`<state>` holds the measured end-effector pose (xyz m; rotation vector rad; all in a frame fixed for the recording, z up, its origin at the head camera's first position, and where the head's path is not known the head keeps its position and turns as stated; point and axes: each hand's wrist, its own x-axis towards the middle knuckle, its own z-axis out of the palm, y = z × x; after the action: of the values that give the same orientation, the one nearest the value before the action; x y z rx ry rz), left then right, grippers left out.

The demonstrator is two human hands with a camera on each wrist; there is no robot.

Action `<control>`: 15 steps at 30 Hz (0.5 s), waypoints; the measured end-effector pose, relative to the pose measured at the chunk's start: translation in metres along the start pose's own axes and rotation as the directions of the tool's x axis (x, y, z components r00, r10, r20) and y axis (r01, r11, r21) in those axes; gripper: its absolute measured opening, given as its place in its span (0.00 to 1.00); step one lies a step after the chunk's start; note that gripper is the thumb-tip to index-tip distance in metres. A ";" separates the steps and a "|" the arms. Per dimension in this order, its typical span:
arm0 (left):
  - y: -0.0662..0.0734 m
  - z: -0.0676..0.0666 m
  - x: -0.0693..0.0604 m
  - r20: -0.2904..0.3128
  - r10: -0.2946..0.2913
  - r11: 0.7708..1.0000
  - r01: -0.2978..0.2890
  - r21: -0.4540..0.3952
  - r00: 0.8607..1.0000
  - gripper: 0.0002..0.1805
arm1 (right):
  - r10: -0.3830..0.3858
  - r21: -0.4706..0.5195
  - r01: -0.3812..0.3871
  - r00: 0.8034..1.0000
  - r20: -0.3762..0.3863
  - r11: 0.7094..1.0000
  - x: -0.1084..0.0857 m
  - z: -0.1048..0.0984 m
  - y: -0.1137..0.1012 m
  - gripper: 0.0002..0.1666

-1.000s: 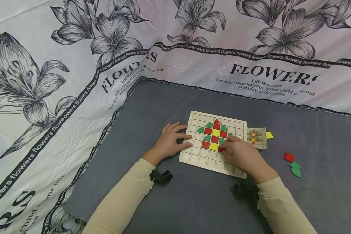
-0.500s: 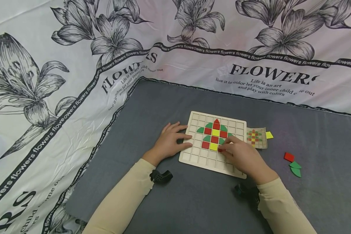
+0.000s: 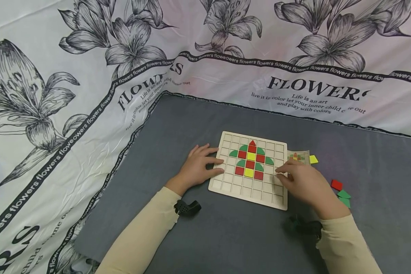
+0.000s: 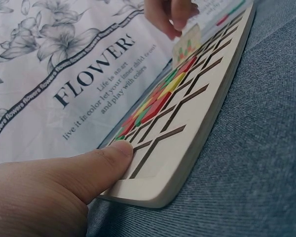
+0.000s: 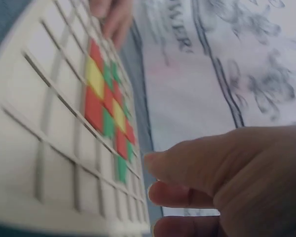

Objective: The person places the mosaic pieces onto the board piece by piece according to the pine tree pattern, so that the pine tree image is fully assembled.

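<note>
A pale wooden grid board [image 3: 222,186] lies on the dark table, bearing red, yellow and green flat tiles arranged in a tree-like pattern with a red triangle [image 3: 252,143] at its top. My left hand [image 3: 198,167] rests on the board's left edge, fingers spread; in the left wrist view its thumb [image 4: 113,160] lies on the rim. Over the board's right side hovers my right hand [image 3: 303,182], thumb and fingers slightly bent and nothing visible between them. A red square tile [image 3: 258,175] sits at the pattern's lower right corner.
Right of the board, a small pattern card [image 3: 306,155] is partly covered by my right hand. A yellow piece [image 3: 314,159] lies by the card. Farther right are a loose red tile [image 3: 336,185] and green pieces [image 3: 344,194]. A flower-printed cloth [image 3: 226,80] hangs behind the table.
My right hand has let go of the red square at the pattern's lower right and moved right, uncovering it and the green pieces. My left hand stays on the board's edge.
</note>
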<state>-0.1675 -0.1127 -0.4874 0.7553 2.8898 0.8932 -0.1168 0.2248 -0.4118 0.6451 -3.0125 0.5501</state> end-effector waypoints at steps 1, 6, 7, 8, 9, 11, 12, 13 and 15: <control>0.000 0.000 0.000 -0.001 0.002 1.000 -0.002 -0.001 1.000 0.23 | 0.009 0.000 -0.009 1.000 -0.016 1.000 -0.002 -0.003 0.004 0.07; -0.001 0.001 0.001 -0.002 0.008 1.000 -0.008 0.008 1.000 0.23 | 0.087 0.020 -0.085 0.992 -0.087 0.996 -0.011 -0.020 0.027 0.11; -0.001 0.001 0.001 -0.001 0.008 1.000 -0.008 0.011 1.000 0.23 | 0.112 0.028 -0.110 0.990 -0.086 0.993 -0.013 -0.023 0.031 0.12; -0.001 0.002 0.001 -0.001 0.008 1.000 -0.008 0.015 1.000 0.23 | 0.143 0.034 -0.140 0.986 -0.081 0.990 -0.016 -0.026 0.036 0.12; -0.001 0.002 0.001 -0.001 0.007 1.000 -0.007 0.016 1.000 0.23 | 0.170 0.038 -0.167 0.983 -0.072 0.985 -0.018 -0.029 0.040 0.13; -0.001 0.002 0.002 -0.002 0.009 1.000 -0.009 0.013 1.000 0.23 | 0.217 0.043 -0.215 0.975 -0.047 0.976 -0.024 -0.034 0.049 0.13; 0.000 0.002 0.002 -0.003 0.012 1.000 -0.012 0.008 1.000 0.23 | 0.235 0.043 -0.233 0.972 -0.032 0.971 -0.028 -0.036 0.054 0.13; 0.000 0.002 0.002 -0.003 0.016 1.000 -0.016 0.003 1.000 0.23 | 0.252 0.042 -0.251 0.968 -0.011 0.967 -0.031 -0.039 0.059 0.14; 0.000 0.003 0.002 -0.001 0.018 1.000 -0.018 -0.004 1.000 0.23 | 0.277 0.032 -0.278 0.960 0.027 0.960 -0.038 -0.043 0.068 0.16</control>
<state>-0.1687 -0.1100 -0.4892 0.7818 2.8853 0.9010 -0.1117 0.3125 -0.3971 0.2278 -3.1412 0.6080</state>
